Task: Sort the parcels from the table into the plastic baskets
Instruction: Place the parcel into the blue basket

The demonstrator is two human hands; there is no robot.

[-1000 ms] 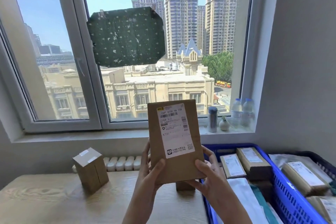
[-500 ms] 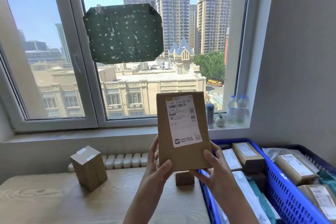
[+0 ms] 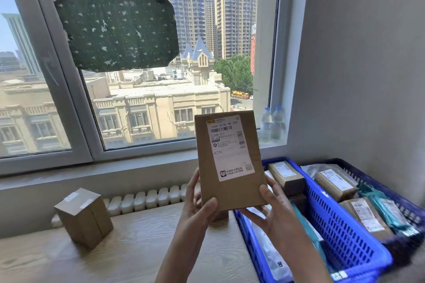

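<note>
Both hands raise brown parcel (image 3: 231,163) upright at frame centre: left hand (image 3: 199,208) and right hand (image 3: 272,208) grip bottom corners, fingers curled; blue basket (image 3: 340,232) lower right.

- Left hand (image 3: 197,204): raised before the chest, palm turned inward. It grips the lower left corner of the upright parcel (image 3: 230,161), with the thumb (image 3: 208,205) pressed on the front face and the fingers curled behind, mostly hidden.
- Right hand (image 3: 273,204): level with the left and palm facing it. It holds the lower right corner, the thumb lying on the front near the right edge and the fingers reaching under and behind the bottom edge.
- Left forearm (image 3: 179,255) and right forearm (image 3: 299,257): bare, rising from the lower frame edge and converging toward the hands.
</note>
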